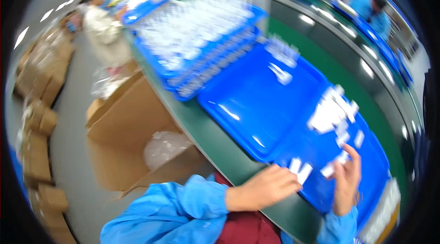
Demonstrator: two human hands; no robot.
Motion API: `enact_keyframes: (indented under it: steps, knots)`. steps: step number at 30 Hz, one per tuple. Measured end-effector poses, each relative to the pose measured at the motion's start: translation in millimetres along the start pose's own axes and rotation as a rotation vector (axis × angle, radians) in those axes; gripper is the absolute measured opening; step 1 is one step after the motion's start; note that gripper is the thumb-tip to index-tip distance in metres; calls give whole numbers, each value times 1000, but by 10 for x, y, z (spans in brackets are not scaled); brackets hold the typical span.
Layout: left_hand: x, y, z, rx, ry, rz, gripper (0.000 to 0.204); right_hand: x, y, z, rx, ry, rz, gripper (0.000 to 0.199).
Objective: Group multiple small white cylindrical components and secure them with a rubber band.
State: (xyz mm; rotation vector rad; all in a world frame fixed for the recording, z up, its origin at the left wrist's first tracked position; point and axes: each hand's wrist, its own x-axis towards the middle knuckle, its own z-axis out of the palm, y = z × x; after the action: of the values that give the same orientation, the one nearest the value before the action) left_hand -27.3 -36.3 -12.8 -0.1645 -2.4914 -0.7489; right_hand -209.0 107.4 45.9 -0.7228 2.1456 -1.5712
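Your left hand (263,188) lies on the blue tray (256,102) edge, fingers pinching two small white pieces (300,169). Your right hand (346,183) stands upright just beside, fingertips closed on another white piece (341,158). Farther on the tray, a loose pile of white pieces (333,113). Beyond, trays w/ clear vials (197,37), blurred. A cardboard box (128,124) stands left of the bench.

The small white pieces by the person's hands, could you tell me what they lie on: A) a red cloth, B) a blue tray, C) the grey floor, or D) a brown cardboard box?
B: the small white pieces at the left hand and right hand lie on a blue tray on the green work surface; the cardboard box stands apart on the floor.
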Motion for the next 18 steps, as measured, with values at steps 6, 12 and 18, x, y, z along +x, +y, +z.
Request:
enact_keyframes:
  steps: [6,12,18]
  knots:
    - [83,210,-86,-141,82,-37,30,-66,154,222,407,58,194,37]
    - [160,355,-77,-149,32,-23,31,-175,132,77,326,47,188,40]
    - [148,362,-90,-143,27,-28,31,-244,170,35,276,25,183,41]
